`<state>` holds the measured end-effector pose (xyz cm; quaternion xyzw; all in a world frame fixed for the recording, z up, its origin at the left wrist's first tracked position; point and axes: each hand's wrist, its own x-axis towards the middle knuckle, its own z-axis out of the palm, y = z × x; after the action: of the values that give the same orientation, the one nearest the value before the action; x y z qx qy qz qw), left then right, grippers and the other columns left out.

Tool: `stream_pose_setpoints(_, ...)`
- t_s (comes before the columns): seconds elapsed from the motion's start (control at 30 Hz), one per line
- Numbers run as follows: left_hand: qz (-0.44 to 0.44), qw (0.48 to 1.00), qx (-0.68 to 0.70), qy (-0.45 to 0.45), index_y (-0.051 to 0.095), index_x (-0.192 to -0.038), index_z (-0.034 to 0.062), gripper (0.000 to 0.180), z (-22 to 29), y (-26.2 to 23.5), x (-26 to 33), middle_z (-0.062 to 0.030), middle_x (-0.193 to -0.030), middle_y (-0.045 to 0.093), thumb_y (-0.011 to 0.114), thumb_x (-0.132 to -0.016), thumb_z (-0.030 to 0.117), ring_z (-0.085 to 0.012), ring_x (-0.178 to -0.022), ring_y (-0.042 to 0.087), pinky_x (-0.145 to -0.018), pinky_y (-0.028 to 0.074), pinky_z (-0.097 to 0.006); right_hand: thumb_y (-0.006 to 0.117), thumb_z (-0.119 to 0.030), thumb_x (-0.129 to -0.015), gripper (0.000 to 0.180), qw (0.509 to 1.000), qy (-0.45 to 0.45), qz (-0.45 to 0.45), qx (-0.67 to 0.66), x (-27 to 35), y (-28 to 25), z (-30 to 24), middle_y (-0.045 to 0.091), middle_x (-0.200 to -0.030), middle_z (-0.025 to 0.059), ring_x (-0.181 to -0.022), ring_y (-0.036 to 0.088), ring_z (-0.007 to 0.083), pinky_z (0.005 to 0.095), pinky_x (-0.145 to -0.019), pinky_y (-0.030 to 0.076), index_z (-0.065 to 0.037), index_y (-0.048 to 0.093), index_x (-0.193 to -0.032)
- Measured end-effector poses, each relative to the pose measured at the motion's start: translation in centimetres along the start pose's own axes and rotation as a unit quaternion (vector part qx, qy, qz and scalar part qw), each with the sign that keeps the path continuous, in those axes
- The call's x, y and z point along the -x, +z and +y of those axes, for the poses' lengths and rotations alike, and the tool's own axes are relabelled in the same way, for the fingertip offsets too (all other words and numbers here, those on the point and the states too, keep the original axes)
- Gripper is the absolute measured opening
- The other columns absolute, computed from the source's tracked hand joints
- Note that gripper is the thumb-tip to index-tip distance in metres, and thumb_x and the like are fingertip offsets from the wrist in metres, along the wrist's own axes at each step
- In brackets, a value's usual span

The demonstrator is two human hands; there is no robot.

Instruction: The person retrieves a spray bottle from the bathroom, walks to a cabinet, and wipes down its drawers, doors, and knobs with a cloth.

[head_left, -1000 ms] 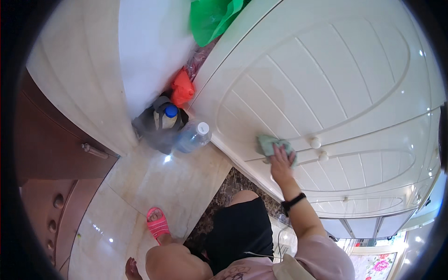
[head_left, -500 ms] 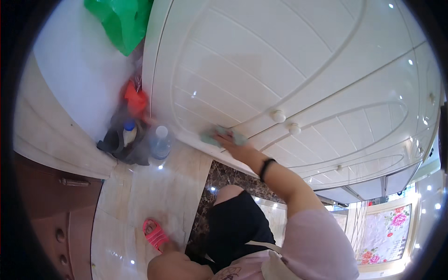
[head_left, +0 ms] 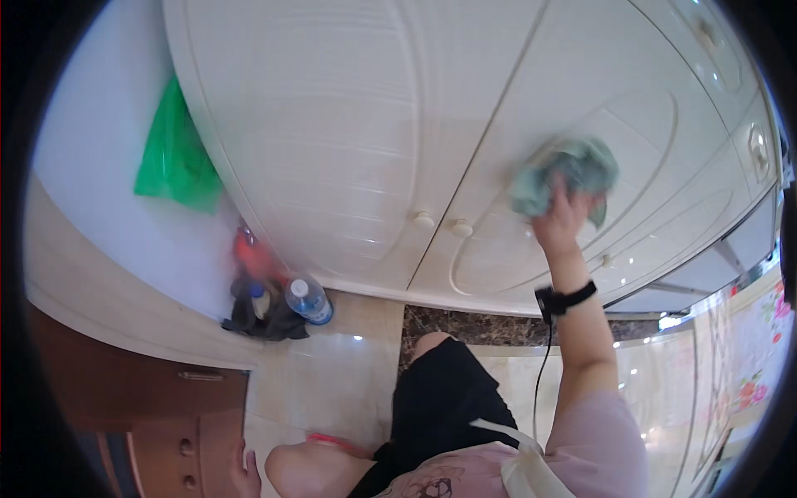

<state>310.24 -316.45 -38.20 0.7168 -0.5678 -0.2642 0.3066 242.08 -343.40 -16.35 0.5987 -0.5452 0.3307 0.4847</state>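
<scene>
My right hand [head_left: 566,217] presses a pale green cloth [head_left: 591,162] against the right-hand door [head_left: 531,108] of a white cabinet. The cloth is bunched and slightly blurred, spreading out past my fingers. On that wrist sits a black band with a thin cable hanging from it. Low at the left, my left hand [head_left: 245,471] shows only in part beside my bent knee, its fingers stretched out and holding nothing I can see. Two round cream knobs, the left knob [head_left: 424,220] and the right knob [head_left: 462,227], flank the gap between the doors.
A clear bottle [head_left: 309,302] with a white cap stands by the cabinet's lower left corner, next to a dark bag [head_left: 274,319] and a red bag [head_left: 256,256]. A green plastic bag [head_left: 176,162] hangs above. Brown drawers [head_left: 166,423] stand at the lower left.
My right hand has moved with the cloth from the left door's lower edge up and right onto the right door. The view has shifted, and my left hand has come into sight.
</scene>
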Motion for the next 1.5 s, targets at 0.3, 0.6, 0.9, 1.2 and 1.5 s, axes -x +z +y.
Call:
stream_pose_setpoints(0.3,-0.036,0.928,-0.017,0.371,0.057,-0.121,-0.0011,0.037,29.2,-0.5,-20.0,-0.0201,-0.123,0.057,0.059,-0.085,0.006,-0.0353,-0.116,0.052,-0.101,0.039,-0.04,0.06,-0.014,-0.076,0.033,0.84,-0.182,-0.382,-0.339,-1.0,4.3,-12.8,0.059,-0.117,0.0057,-0.111,0.052,0.0281,0.0376,-0.092,0.046,-0.006,0.061,-0.108)
stream_pose_setpoints(0.6,0.202,0.779,-0.016,0.593,0.044,-0.137,0.0038,0.05,42.4,-0.2,-35.4,-0.0172,-0.149,0.033,0.055,-0.091,0.018,-0.0379,-0.14,0.024,-0.113,0.021,-0.048,0.058,0.005,-0.067,0.039,0.921,0.239,-0.261,-0.165,6.9,-2.6,-8.7,0.057,-0.103,0.0138,-0.103,0.051,0.0372,0.0412,-0.086,0.047,-0.007,0.063,-0.104)
stream_pose_setpoints(0.9,0.283,0.596,-0.137,0.739,0.03,-0.145,0.0035,0.068,50.8,4.5,-42.1,-0.0192,-0.154,0.021,0.052,-0.092,0.041,-0.0399,-0.143,0.015,-0.113,0.009,-0.057,0.06,0.005,-0.07,0.031,0.787,0.591,0.026,-0.174,10.2,5.7,-18.9,0.056,-0.105,0.0194,-0.107,0.05,0.0385,0.0437,-0.097,0.038,-0.003,0.057,-0.1)
stream_pose_setpoints(1.2,0.383,0.497,-0.177,0.758,0.032,-0.144,0.0004,0.059,51.6,5.0,-41.8,-0.0194,-0.152,0.027,0.04,-0.099,0.037,-0.0381,-0.141,0.022,-0.113,0.013,-0.053,0.065,-0.008,-0.071,0.04,0.867,0.469,0.142,-0.092,12.1,10.6,-21.4,0.036,-0.143,0.0201,-0.134,0.024,0.0516,0.0603,-0.11,0.019,-0.005,0.057,-0.11)
stream_pose_setpoints(1.5,0.391,0.462,-0.197,0.771,0.032,-0.142,-0.0054,0.06,51.6,5.8,-43.6,-0.0254,-0.149,0.028,0.037,-0.1,0.037,-0.0413,-0.137,0.026,-0.111,0.021,-0.049,0.044,-0.024,-0.097,0.047,0.464,0.827,0.291,-0.126,28.0,15.6,-16.6,0.038,-0.14,0.0194,-0.129,0.037,0.0323,0.0426,-0.108,0.029,-0.005,0.034,-0.138)
